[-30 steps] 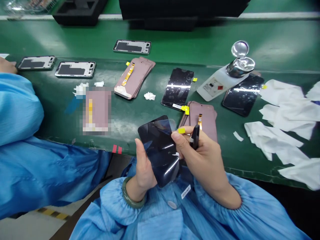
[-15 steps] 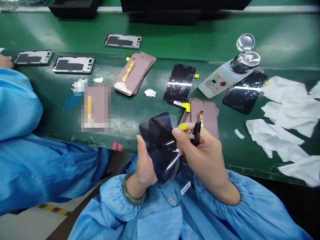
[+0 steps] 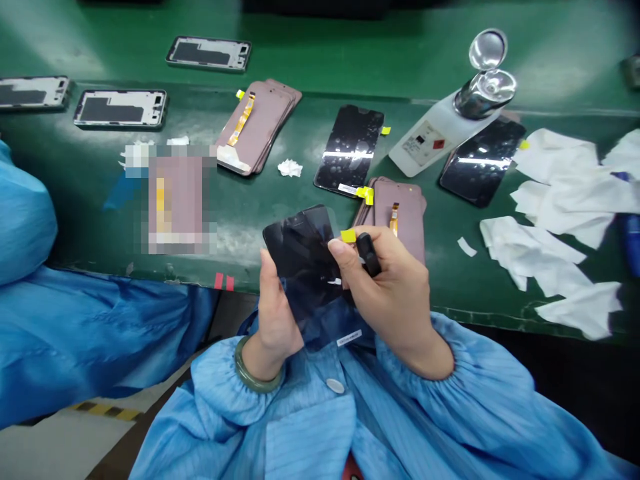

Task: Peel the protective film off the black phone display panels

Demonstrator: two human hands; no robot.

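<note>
My left hand (image 3: 277, 313) grips a black phone screen (image 3: 303, 250) by its left edge, thumb along the side, above my lap. Over the screen's face lies a clear protective film (image 3: 327, 317) with a printed label strip (image 3: 349, 338) at its lower end. Thumb and fingers of my right hand (image 3: 395, 303) pinch the film near its yellow tab (image 3: 348, 236). A black pen-like tool (image 3: 369, 255) is also tucked in that hand; its lower part is hidden. Just beyond the right hand sits a stack of pinkish screens (image 3: 407, 210) with a flex cable.
A white bottle (image 3: 423, 143) with an open metal cap leans beside a black screen (image 3: 483, 160). Another black screen (image 3: 350, 147), a second pinkish stack (image 3: 260, 123) and phone frames (image 3: 120, 109) lie around. White cloths (image 3: 560, 187) spread rightward. A co-worker's blue sleeve (image 3: 25, 213) is at left.
The whole view has shifted as the head moved. The film's labelled lower end has come up nearer the screen and lies more in line with it. Both hands keep their grips.
</note>
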